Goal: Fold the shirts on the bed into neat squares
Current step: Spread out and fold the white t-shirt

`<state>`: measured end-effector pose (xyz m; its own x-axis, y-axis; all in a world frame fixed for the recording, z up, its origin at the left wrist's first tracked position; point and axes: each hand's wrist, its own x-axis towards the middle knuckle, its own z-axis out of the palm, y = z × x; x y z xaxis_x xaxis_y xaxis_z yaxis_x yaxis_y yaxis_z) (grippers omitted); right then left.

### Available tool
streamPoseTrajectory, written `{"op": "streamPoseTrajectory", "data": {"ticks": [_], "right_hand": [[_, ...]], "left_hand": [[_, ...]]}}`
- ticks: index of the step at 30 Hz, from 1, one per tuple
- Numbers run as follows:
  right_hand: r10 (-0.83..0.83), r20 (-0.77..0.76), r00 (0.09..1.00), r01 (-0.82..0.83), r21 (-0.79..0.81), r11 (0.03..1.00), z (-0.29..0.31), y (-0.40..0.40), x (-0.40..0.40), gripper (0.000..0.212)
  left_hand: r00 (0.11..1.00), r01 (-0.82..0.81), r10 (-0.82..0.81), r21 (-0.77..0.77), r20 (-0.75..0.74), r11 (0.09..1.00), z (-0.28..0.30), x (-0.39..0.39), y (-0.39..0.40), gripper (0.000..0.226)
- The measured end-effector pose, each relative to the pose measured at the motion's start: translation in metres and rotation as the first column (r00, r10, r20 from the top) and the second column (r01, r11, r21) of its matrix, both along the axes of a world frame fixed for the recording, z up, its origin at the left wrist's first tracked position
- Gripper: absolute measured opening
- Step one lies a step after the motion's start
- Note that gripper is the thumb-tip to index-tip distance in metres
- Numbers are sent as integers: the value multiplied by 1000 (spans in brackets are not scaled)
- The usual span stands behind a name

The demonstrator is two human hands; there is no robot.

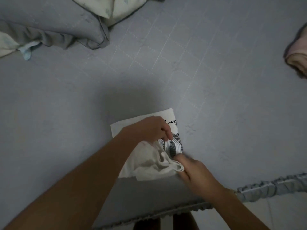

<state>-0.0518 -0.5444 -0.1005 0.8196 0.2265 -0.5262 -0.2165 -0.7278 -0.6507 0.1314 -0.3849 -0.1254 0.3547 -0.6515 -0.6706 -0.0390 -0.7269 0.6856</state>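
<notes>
Seen from above near the 6 o'clock edge of a grey-blue bed sheet [182, 63]: a white printed shirt [126, 128], folded down to a small rectangle, black script and a dark graphic showing at its 3 o'clock side. Left hand [149, 128] resting on top, fingers curled down and pinching a bunched fold near the graphic. Right hand [194, 168] blurred at the shirt's 4 o'clock corner, fingers apparently closed on a loose cream flap of the same garment; exact grip hard to tell through the blur. Grey pillow [54, 27] lying at 11 o'clock, pink folded garment [297, 58] at 3 o'clock, well apart from the work.

Likely trouble from here: loose flap tucked unevenly, leaving a lump and a crooked edge rather than a neat square. Pulling too hard with the right hand could drag the lower layers askew under the left. Close to the ruffled bed edge [274, 185] too, so a careless tug could slide the bundle off.
</notes>
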Motion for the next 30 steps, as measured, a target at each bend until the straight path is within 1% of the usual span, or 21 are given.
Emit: {"op": "streamPoseTrajectory", "data": {"ticks": [2,3,5,7,8,9,11,13,14,15,16,17,18,19,20,21,22,24,27,29,30], "right_hand": [[52,-36,998,-52,-8,999,4,-4,-14,21],[55,-20,998,-55,-5,998,5,-6,-20,23],[41,23,999,-41,-14,999,9,-6,-29,25],[44,103,994,-42,-23,999,10,-9,-35,27],[28,156,987,-28,0,1000,9,-11,-39,28],[-4,160,987,-3,46,999,10,-13,-41,21],[-58,148,987,39,130,991,13,-20,-46,19],[-113,141,983,85,190,978,15,-26,-52,25],[-157,124,980,126,228,965,15,-29,-54,27],[-202,108,973,169,254,952,18,-31,-54,27],[-241,97,966,205,283,937,19,-33,-54,26],[-261,94,961,224,292,930,21,-33,-51,24],[-273,93,958,234,299,925,22,-32,-48,22],[-278,89,957,240,300,923,24,-31,-43,22],[-288,73,955,253,312,916,26,-29,-37,25],[-299,48,953,268,329,906,28,-25,-30,26],[-311,19,950,285,354,891,30,-22,-22,27],[-327,-23,945,306,417,856,34,-18,-7,26],[-358,-86,930,352,492,796,38,-10,23,25],[-382,-144,913,398,519,756,34,-10,41,34],[-385,-147,911,402,522,752,32,-11,48,40]], "left_hand": [[992,63,-65,-22,-108,998,-5,-6,-7,45],[987,134,-138,-47,-84,990,-7,-12,-10,46],[917,379,-361,-84,168,922,-12,-27,-13,45],[709,554,-455,-26,539,832,-18,-47,-4,46],[626,588,-468,16,623,808,-19,-55,4,49],[600,596,-458,16,656,803,-20,-58,14,51],[620,563,-372,-60,691,825,-22,-57,38,53],[723,437,-258,-135,640,889,-21,-55,60,45],[792,300,-144,-172,594,938,-20,-56,70,40],[854,81,34,-197,518,977,-18,-59,80,37],[871,-194,266,-207,414,959,-16,-65,88,33],[811,-466,517,-231,274,854,-14,-71,95,29],[675,-694,731,-253,98,674,-12,-80,101,28],[495,-852,866,-239,-73,467,-10,-90,106,35],[316,-944,925,-169,-210,284,-11,-104,109,45],[172,-985,935,-80,-310,155,-13,-122,113,58],[77,-996,924,12,-375,87,-16,-143,114,70],[52,-986,918,127,-392,110,-25,-188,110,70],[208,-957,916,121,-344,263,-29,-220,102,37],[315,-930,884,74,-345,360,-27,-218,96,49],[316,-928,875,71,-368,365,-26,-214,94,55]]}}
